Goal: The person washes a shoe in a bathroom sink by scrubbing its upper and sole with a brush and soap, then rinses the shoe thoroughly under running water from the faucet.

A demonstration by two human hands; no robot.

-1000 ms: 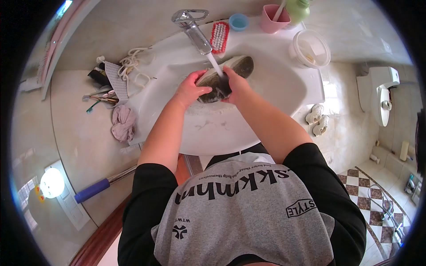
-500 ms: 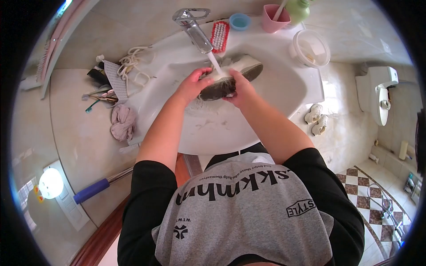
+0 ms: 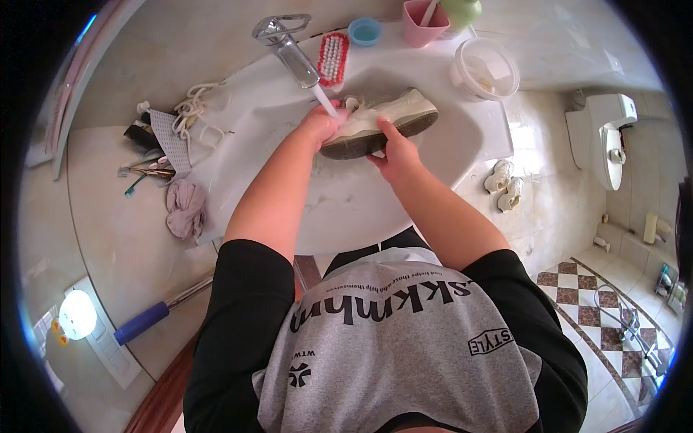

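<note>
A white shoe [image 3: 397,120] with a dark, wet sole is held on its side over the sink [image 3: 346,216], its toe pointing right. My right hand [image 3: 397,150] grips the middle of it, thumb on the upper and fingers under the sole. At the heel end, my left hand [image 3: 323,127] is closed on the shoe beside its opening, with some fingers hidden behind it. Water runs from the chrome faucet [image 3: 296,61] onto my left hand and the heel.
Behind the sink basin lie a red-rimmed brush [image 3: 333,59], a blue bowl [image 3: 365,32], a pink cup [image 3: 424,24] and a clear tub [image 3: 485,70]. White shoelaces [image 3: 195,108] and a crumpled cloth [image 3: 185,208] rest on the left. Another pair of shoes [image 3: 504,185] stands on the floor.
The shoe has turned so that more of its white upper shows. My left hand has shifted to the heel end, under the stream. The whole view has moved slightly.
</note>
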